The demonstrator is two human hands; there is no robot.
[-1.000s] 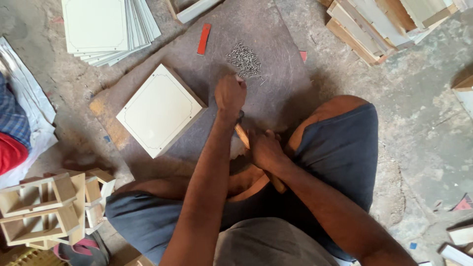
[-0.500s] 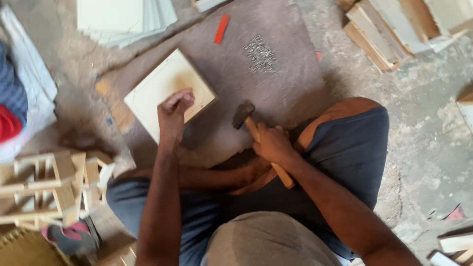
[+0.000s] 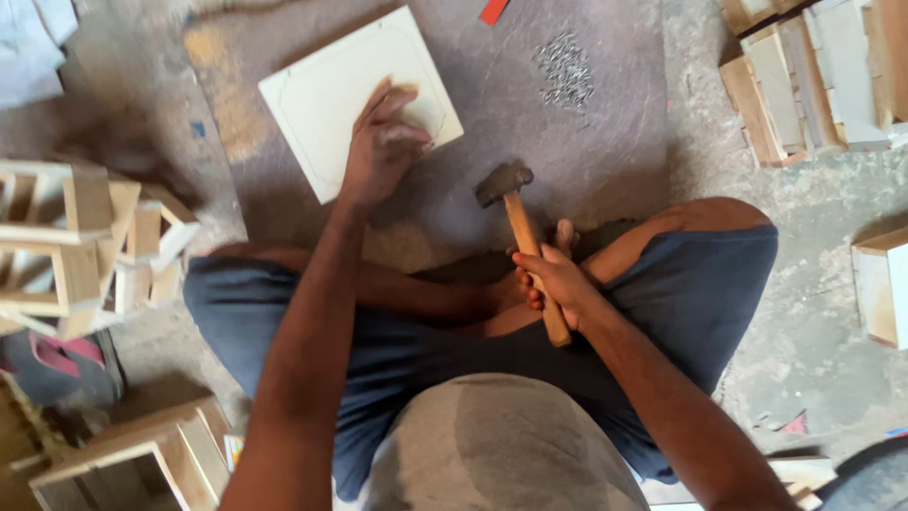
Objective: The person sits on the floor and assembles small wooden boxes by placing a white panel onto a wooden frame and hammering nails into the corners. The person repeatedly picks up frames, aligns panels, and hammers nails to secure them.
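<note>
left hand [image 3: 383, 147] on panel [image 3: 355, 95]; right hand [image 3: 558, 284] — hammer [image 3: 520, 237]

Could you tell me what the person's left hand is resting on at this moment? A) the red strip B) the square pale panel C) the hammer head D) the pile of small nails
B: the left hand lies flat on the square pale panel, while the right hand holds the hammer by its wooden handle.

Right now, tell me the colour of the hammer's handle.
Light brown wood, seen in the head view: the hammer in the right hand.
</note>
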